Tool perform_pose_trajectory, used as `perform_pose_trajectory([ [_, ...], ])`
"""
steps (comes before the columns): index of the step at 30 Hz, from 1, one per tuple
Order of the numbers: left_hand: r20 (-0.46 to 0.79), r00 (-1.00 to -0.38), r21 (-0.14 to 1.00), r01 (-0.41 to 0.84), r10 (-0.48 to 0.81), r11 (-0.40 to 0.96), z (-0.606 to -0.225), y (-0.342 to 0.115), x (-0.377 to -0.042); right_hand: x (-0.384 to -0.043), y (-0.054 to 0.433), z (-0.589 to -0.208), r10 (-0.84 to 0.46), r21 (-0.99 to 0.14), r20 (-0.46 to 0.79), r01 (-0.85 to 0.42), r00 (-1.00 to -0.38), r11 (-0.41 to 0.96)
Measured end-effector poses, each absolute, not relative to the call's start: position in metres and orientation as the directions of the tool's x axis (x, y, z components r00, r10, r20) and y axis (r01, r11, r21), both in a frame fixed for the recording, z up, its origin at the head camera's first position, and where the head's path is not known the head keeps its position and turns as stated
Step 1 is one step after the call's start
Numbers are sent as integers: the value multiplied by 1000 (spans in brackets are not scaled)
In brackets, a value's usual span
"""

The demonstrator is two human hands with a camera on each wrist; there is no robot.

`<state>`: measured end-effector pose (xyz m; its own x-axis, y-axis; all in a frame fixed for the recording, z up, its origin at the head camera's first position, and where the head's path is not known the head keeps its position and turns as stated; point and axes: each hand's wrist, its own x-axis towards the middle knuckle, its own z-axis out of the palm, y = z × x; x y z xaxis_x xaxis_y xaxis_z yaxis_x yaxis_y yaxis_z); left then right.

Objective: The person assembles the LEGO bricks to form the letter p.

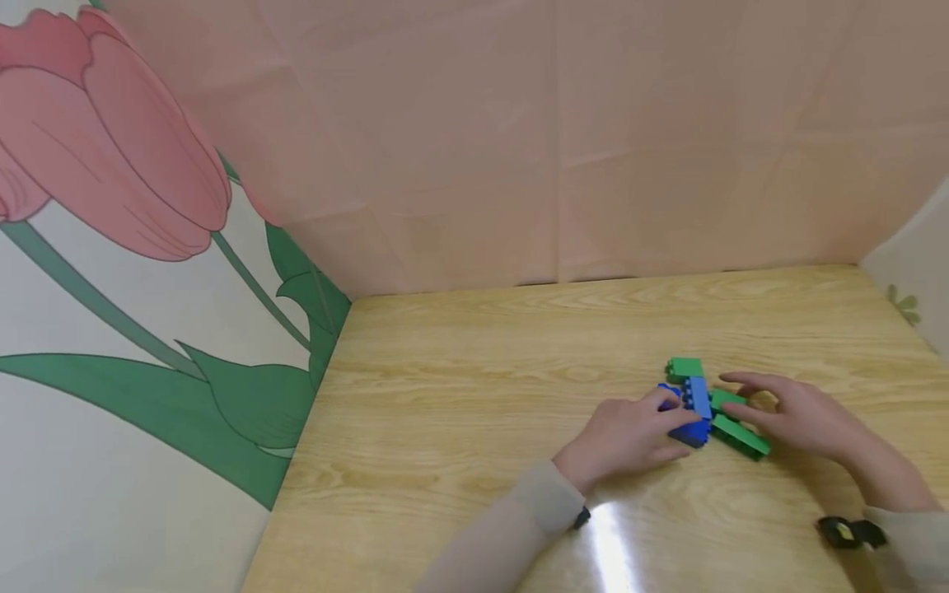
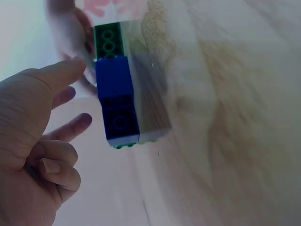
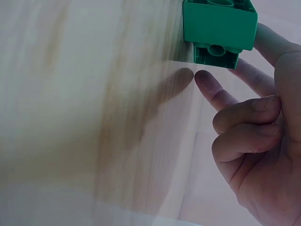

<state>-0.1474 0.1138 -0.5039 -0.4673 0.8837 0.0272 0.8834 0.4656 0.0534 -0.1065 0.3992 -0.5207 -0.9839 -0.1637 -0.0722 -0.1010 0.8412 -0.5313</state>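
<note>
Blue and green toy building bricks lie close together on the wooden table. A lighter blue brick with studs along its side is in the middle, with a dark blue brick in front of it. My left hand reaches over the blue bricks from the left, thumb and forefinger extended close to them; in the left wrist view its other fingers bend loosely. On the right, my right hand spreads thumb and forefinger around a green brick, the thumb overlapping it. In the right wrist view two fingers are curled toward the palm.
A small green brick lies behind the blue ones, and a long green brick slants toward the front right. The wooden table meets a pink cloth at the back and a tulip-printed panel on the left.
</note>
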Motion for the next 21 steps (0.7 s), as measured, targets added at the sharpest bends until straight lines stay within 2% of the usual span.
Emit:
perform_pose_trajectory([
  [6,8,-436,72,898,900,434,-508,125,-150,-111,394,-520,-170,-537,-86,-98,-982,838],
  [21,-83,-454,30,888,887,458,-512,139,-152,-121,394,-524,-165,-533,-148,-62,-975,844],
])
